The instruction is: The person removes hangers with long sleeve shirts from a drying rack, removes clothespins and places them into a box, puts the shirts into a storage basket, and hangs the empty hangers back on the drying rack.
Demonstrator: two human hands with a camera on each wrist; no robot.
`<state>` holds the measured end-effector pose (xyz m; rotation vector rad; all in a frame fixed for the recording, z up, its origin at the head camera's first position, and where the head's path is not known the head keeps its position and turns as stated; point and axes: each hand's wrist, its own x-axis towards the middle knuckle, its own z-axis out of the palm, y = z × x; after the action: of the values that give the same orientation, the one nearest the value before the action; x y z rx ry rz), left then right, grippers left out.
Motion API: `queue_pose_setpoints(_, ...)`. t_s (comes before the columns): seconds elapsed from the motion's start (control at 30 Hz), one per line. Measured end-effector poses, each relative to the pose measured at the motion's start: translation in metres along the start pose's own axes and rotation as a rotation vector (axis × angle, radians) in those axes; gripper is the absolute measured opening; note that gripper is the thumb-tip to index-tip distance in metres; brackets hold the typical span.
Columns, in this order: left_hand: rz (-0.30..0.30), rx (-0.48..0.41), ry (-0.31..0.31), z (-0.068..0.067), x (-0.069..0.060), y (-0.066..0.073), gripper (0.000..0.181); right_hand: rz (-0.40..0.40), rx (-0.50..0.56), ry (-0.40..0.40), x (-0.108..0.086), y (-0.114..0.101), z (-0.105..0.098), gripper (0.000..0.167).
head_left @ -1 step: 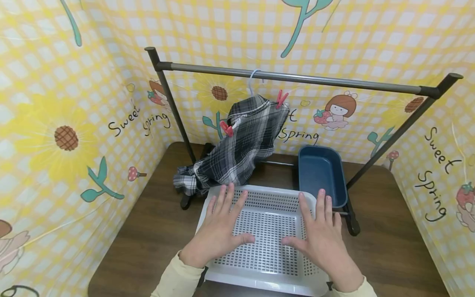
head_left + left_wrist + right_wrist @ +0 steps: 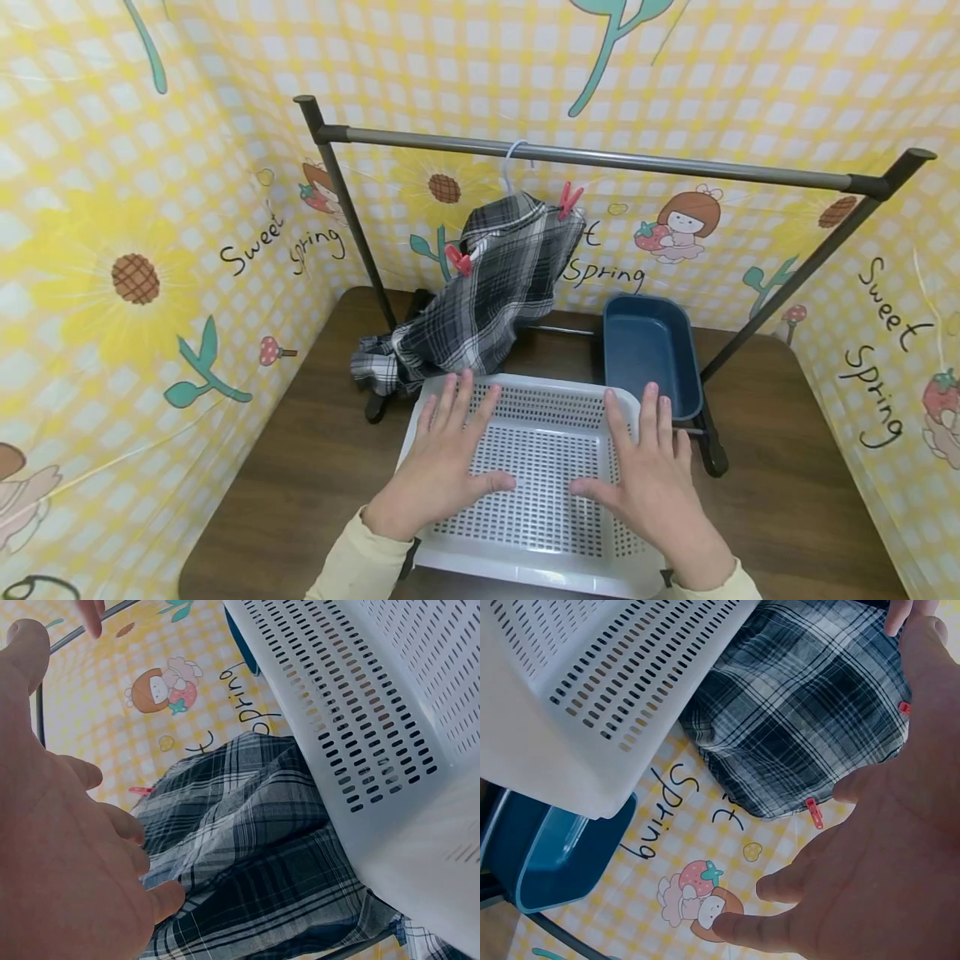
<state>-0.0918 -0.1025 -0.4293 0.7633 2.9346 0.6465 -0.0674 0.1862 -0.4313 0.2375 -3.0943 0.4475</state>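
In the head view both hands hover palm down over a white perforated basket (image 2: 525, 500), fingers spread. The left hand (image 2: 438, 471) is over its left side, the right hand (image 2: 652, 483) over its right side; neither holds anything. Behind the basket a black, grey and white plaid shirt (image 2: 480, 308) hangs askew on a pale hanger (image 2: 507, 171). Two red clothespins grip it: a left clothespin (image 2: 457, 260) and a right clothespin (image 2: 570, 200). One end of the shirt bunches at the lower left. Both wrist views show the hands apart from the shirt.
A metal clothes rack (image 2: 600, 157) stands on the dark wooden table (image 2: 300, 483), its bar crossing above the shirt. At the back right sits a deep blue tub (image 2: 648, 350), partly behind the right fingers. Yellow checked cloth (image 2: 225, 100) walls surround the table.
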Motion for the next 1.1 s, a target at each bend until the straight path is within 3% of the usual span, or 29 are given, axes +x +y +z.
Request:
queue_pose_setpoints(0.13, 0.01, -0.002, 0.026, -0.001, 0.0, 0.0, 0.107, -0.003, 0.01, -0.009, -0.001, 0.0, 0.0, 0.126)
queue_pose_setpoints(0.23, 0.067, 0.009, 0.117, -0.006, 0.002, -0.002, 0.105, -0.011, 0.024, -0.007, -0.001, 0.0, -0.002, 0.125)
queue_pose_setpoints(0.33, 0.163, 0.023, 0.278, -0.017, 0.006, -0.006, 0.092, -0.023, 0.03, 0.01, -0.001, 0.002, -0.005, 0.123)
queue_pose_setpoints(0.5, 0.33, 0.0, 0.625, -0.048, 0.021, -0.024, 0.057, -0.062, 0.046, 0.023, 0.0, 0.007, -0.012, 0.11)
queue_pose_setpoints(0.57, 0.337, -0.018, 0.743, -0.064, 0.03, -0.032, 0.047, -0.074, 0.062, 0.027, -0.001, 0.011, -0.015, 0.099)
queue_pose_setpoints(0.63, 0.305, -0.048, 0.809, -0.078, 0.041, -0.038, 0.04, -0.069, 0.08, 0.024, -0.001, 0.015, -0.019, 0.087)
queue_pose_setpoints(0.73, 0.196, -0.072, 0.787, -0.092, 0.053, -0.042, 0.038, -0.049, 0.113, 0.009, -0.004, 0.021, -0.023, 0.075)
queue_pose_setpoints(0.93, -0.039, -0.061, 0.55, -0.102, 0.072, -0.036, 0.046, -0.009, 0.14, -0.029, -0.006, 0.035, -0.02, 0.065)
queue_pose_setpoints(1.0, -0.073, -0.041, 0.48, -0.104, 0.077, -0.036, 0.045, 0.027, 0.154, -0.051, -0.007, 0.04, -0.014, 0.067)
queue_pose_setpoints(1.1, -0.092, -0.003, 0.427, -0.106, 0.081, -0.041, 0.037, 0.073, 0.178, -0.087, -0.009, 0.048, -0.001, 0.073)
